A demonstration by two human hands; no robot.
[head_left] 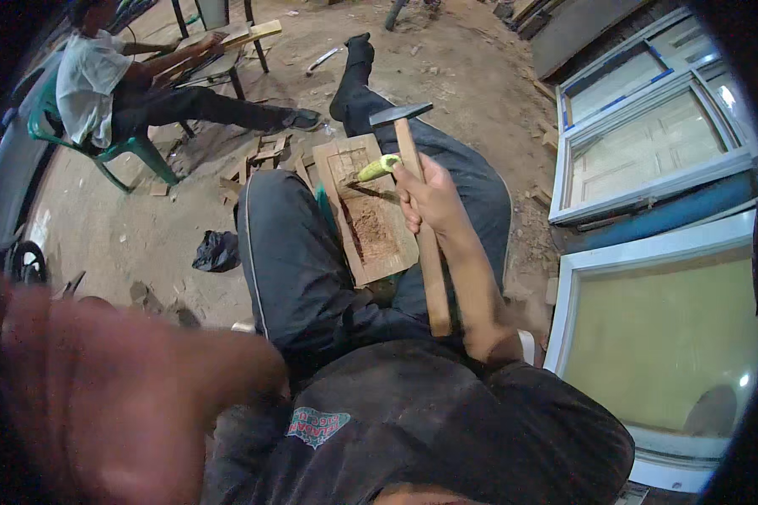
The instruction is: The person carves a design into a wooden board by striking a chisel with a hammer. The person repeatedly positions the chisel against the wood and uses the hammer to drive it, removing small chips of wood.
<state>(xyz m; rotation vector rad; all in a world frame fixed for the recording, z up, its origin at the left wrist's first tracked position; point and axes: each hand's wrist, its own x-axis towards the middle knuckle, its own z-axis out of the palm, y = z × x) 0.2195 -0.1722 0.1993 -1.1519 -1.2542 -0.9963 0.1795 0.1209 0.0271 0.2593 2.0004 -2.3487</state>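
My right hand is closed around the wooden handle of a hammer, its dark metal head up and away from me. The same hand also grips a chisel by its yellow-green handle, the blade pointing left over a wooden board. This board rests between my legs, with a rectangular recess cut into its face and wood shavings lying in it. My left hand is raised close to the camera at the lower left, smeared by motion, and its fingers cannot be made out.
Scraps of wood and a black plastic bag lie on the dirt floor to my left. A person sits on a green chair at the far left, working on a timber piece. White-framed panels lean along the right.
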